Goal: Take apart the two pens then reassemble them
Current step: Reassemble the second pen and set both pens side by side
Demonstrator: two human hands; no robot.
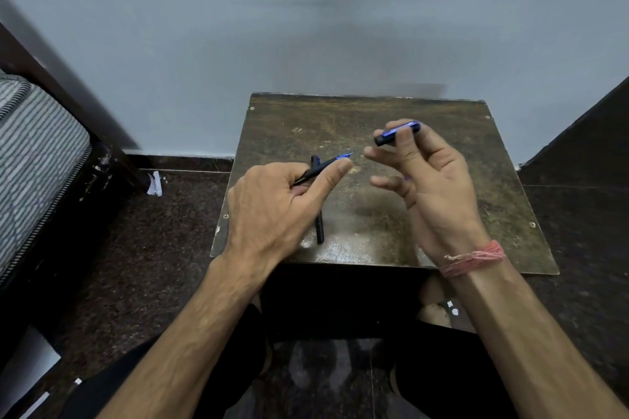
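Head view: left hand (272,204) fingers clamp pen (326,165), tip toward 2 o'clock; right hand (432,180) fingers pinch cap (396,133).

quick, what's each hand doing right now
Left hand: closed on the uncapped pen body, tip pointing toward the right hand.
Right hand: fingertips pinching the blue pen cap; other fingers loosely open.
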